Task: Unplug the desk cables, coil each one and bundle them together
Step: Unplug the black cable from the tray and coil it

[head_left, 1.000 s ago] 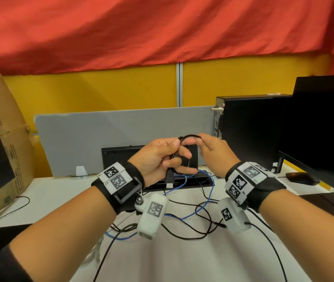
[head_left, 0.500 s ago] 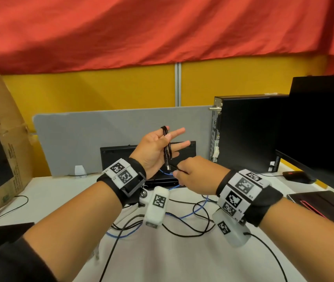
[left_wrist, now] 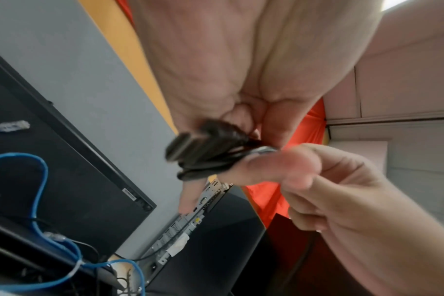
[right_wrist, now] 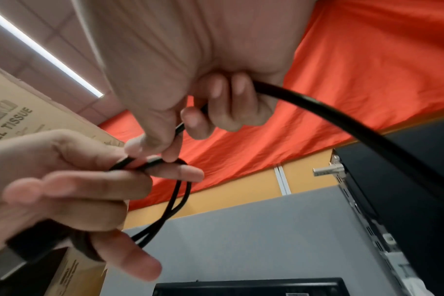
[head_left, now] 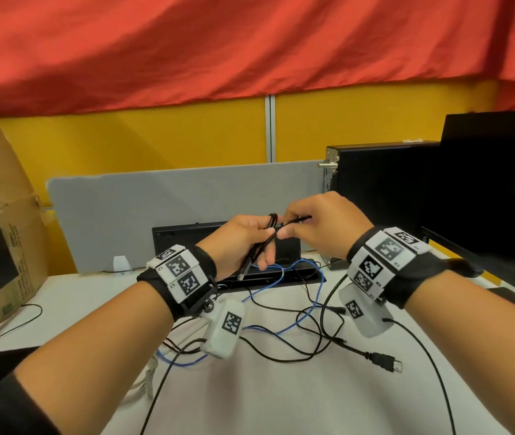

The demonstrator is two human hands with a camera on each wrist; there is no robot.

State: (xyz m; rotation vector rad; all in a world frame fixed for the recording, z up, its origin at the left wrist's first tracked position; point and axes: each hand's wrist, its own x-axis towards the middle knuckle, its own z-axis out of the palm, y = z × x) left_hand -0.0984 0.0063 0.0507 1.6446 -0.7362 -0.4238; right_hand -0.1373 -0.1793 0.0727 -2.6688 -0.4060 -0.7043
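My left hand (head_left: 264, 244) holds a small coil of black cable (head_left: 270, 233) looped over its fingers, above the back of the desk. The cable's plug (head_left: 243, 272) hangs below that hand. My right hand (head_left: 287, 230) pinches the free strand of the same cable right beside the coil's top. In the right wrist view the strand (right_wrist: 342, 120) runs out of my right fist and the loops (right_wrist: 170, 206) hang from my left fingers (right_wrist: 180, 172). The left wrist view shows the blurred coil (left_wrist: 210, 152) under my right thumb (left_wrist: 274, 168). The cable's far plug (head_left: 386, 362) lies on the desk.
A blue cable (head_left: 297, 321) and other thin black cables lie tangled on the white desk (head_left: 281, 397). Behind stand a grey divider (head_left: 156, 208) and a black device (head_left: 187, 240). A PC tower (head_left: 381, 199) and monitor (head_left: 501, 183) are at right, a cardboard box (head_left: 5, 230) at left.
My right hand has risen from below the left hand to the top of its fingers, bringing the black strand up to the coil. The left hand has tipped forward.
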